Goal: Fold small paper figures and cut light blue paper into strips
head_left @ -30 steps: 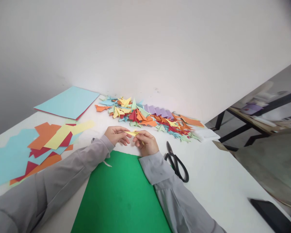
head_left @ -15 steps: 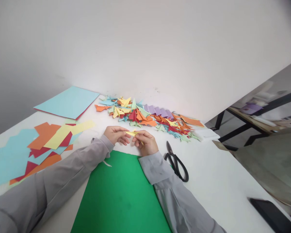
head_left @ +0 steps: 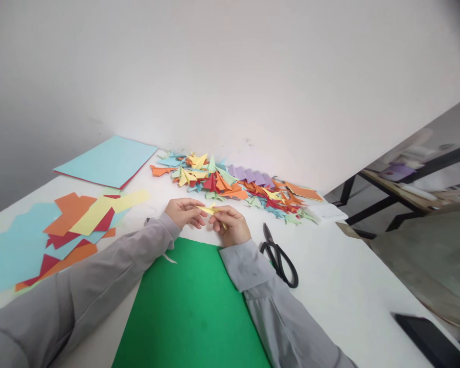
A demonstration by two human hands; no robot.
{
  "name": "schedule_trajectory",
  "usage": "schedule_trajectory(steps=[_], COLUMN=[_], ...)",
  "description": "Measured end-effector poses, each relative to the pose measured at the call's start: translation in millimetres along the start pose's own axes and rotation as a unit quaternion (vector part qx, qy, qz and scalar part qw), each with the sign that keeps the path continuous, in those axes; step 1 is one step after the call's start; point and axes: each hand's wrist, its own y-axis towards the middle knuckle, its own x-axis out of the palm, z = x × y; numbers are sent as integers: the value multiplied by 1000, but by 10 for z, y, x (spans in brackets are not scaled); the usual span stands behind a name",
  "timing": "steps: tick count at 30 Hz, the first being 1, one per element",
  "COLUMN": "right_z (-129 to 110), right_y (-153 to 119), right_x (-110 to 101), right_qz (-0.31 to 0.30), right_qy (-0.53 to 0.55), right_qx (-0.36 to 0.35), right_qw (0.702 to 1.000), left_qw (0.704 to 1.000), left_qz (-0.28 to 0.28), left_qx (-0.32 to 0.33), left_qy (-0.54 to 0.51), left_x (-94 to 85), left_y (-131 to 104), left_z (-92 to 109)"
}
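Between my two hands is a small folded piece of yellow paper [head_left: 208, 209], raised above the table just beyond the far edge of a green sheet [head_left: 191, 301]. My left hand [head_left: 184, 212] pinches its left end between thumb and forefinger, the other fingers curled loosely below. At the right end, my right hand [head_left: 232, 225] grips it with thumb and fingertips. The fingers cover part of the paper, so its full shape is hidden. Behind the hands lies a long heap of small folded paper planes [head_left: 218, 181] in yellow, orange, red, green and blue.
Black-handled scissors [head_left: 279, 256] lie right of my right hand. Loose coloured paper pieces [head_left: 26, 240] spread at the left, with a stack of blue sheets [head_left: 109, 161] behind. A purple pleated paper [head_left: 251, 175] sits by the wall. A dark phone-like object [head_left: 431, 340] rests near the right edge.
Both hands stay almost in place, still holding the yellow paper. Its left part and the fingers around it have shifted very slightly.
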Motion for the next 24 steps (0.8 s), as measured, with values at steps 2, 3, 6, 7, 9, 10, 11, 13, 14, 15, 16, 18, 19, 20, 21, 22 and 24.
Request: schedule_trajectory(steps=[2, 3, 6, 7, 9, 10, 11, 13, 14, 15, 16, 18, 19, 20, 21, 22, 24], right_z=[0, -1, -3, -4, -6, -8, -10, -13, -15, -16, -17, -19, -20, -21, -22, -23, -25], right_y=[-1, -1, -4, -4, -4, -4, -4, -4, -4, -5, -6, -8, -9, -11, -12, -13, -16], right_x=[-1, -2, -2, -1, 0, 1, 2, 5, 7, 8, 10, 11, 11, 12, 11, 11, 11], right_qz=[-1, -1, -1, 0, 1, 1, 1, 1, 2, 4, 5, 10, 11, 12, 12, 13, 13], right_qy=[3, 4, 3, 2, 2, 1, 0, -2, -3, -4, -6, -9, -10, -11, -11, -11, -9], right_qx=[0, 1, 6, 8, 10, 11, 12, 12, 12, 13, 13, 17, 19, 21, 21, 22, 21], right_qw=[1000, 1000, 1000, 1000, 1000, 1000, 1000, 1000, 1000, 1000, 1000, 1000, 1000, 1000, 1000, 1000, 1000], left_qw=[1000, 1000, 1000, 1000, 999, 999, 999, 998, 998, 998, 998, 998, 998, 998, 998, 998, 998], left_qz=[-4, -5, -5, -6, -12, -17, -20, -23, -23, -22, -20, -18, -17, -16, -16, -16, -18], left_qx=[-2, -5, -11, -13, -19, -24, -28, -34, -35, -37, -38, -39, -39, -40, -42, -43, -44], left_qy=[-7, -11, -18, -20, -26, -30, -34, -41, -43, -43, -44, -44, -43, -43, -42, -42, -45], left_x=[0, -1, -7, -11, -19, -22, -25, -30, -32, -35, -37, -42, -44, -45, -46, -46, -44], left_y=[1, 1, 4, 5, 8, 8, 9, 10, 11, 12, 14, 19, 21, 22, 22, 20, 15], left_z=[1, 5, 17, 21, 25, 28, 30, 36, 39, 41, 42, 44, 43, 43, 41, 39, 35])
